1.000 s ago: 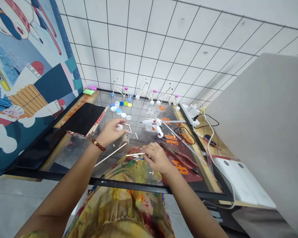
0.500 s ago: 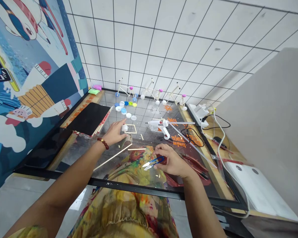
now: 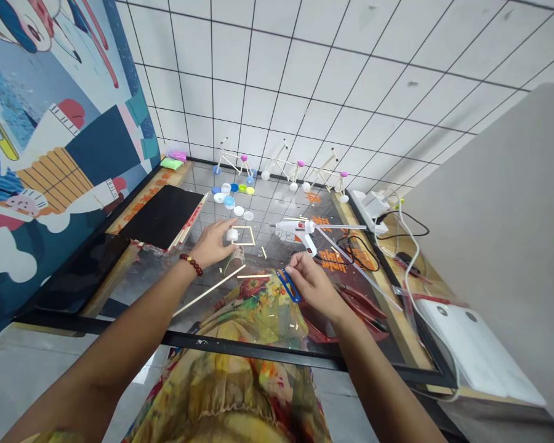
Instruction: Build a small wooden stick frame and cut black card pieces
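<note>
My left hand (image 3: 212, 243) rests on the glossy table with fingers apart, around the left side of a small white cylinder (image 3: 232, 235). A thin stick frame (image 3: 246, 235) lies just right of that cylinder. My right hand (image 3: 310, 277) is closed on blue-handled snips (image 3: 288, 287), held by one end; the blades are hard to see. Between the hands are a long thin stick (image 3: 207, 291) and a shorter stick (image 3: 253, 276). A white glue gun (image 3: 300, 229) lies beyond my right hand.
Colored bottle caps (image 3: 229, 202) lie beyond my left hand. Stick models (image 3: 277, 165) stand along the back edge. A black sheet (image 3: 162, 215) is at left, red pliers (image 3: 362, 307) at right, and cables (image 3: 410, 234) plus a white box (image 3: 461, 344) further right.
My right hand has moved slightly up and turned the snips, so their blades no longer point left. My left hand stays beside the white cylinder. The view has shifted slightly.
</note>
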`<control>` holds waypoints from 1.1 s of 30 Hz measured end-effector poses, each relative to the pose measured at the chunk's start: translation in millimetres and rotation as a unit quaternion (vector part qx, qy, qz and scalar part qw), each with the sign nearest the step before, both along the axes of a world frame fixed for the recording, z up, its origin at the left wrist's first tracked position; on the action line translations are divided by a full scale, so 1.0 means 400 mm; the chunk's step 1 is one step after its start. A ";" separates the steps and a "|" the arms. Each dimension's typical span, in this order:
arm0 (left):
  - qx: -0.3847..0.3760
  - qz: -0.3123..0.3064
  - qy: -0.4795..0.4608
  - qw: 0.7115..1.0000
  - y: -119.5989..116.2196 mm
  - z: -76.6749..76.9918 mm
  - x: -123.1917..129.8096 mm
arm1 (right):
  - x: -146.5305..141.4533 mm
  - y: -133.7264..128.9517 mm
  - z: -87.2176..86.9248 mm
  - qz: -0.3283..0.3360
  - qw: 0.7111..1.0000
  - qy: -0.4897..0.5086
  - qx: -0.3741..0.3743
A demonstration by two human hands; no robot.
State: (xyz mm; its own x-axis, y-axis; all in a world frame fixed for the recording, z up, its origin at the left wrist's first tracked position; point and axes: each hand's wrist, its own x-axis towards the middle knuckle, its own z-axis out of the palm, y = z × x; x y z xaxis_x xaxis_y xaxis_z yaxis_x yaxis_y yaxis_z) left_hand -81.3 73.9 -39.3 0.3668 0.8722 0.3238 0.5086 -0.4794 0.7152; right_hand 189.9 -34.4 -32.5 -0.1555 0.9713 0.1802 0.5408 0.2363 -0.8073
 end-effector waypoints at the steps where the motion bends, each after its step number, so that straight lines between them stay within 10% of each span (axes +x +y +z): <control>1: 0.001 -0.004 -0.027 1.000 -0.001 0.001 0.002 | -0.006 0.012 -0.001 -0.006 1.000 0.002 -0.001; 5: -0.070 -0.013 -0.206 0.976 -0.011 0.004 0.020 | -0.027 0.056 0.004 0.002 0.999 -0.033 -0.009; 10: -0.302 -0.041 -0.443 0.843 -0.050 0.035 0.050 | -0.063 0.093 0.013 -0.055 0.997 0.056 0.027; 18: -0.498 -0.114 -0.472 0.719 -0.103 0.067 0.072 | -0.108 0.105 -0.014 -0.100 0.977 0.185 0.031; 24: -0.522 -0.120 -0.444 0.718 -0.113 0.062 0.083 | -0.110 0.095 -0.012 -0.039 0.971 0.236 -0.007; 33: -0.406 -0.029 -0.475 0.780 -0.099 0.072 0.075 | 0.039 -0.003 -0.005 -0.153 0.978 -0.109 0.094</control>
State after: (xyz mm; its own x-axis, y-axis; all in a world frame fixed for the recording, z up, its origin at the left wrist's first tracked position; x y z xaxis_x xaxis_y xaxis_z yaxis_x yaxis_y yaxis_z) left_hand -51.2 34.4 -10.5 0.3450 0.9218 -0.1769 -0.4408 0.3256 0.8365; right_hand 205.5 -35.4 -34.3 0.0822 0.9313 0.3550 0.7637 0.1700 -0.6228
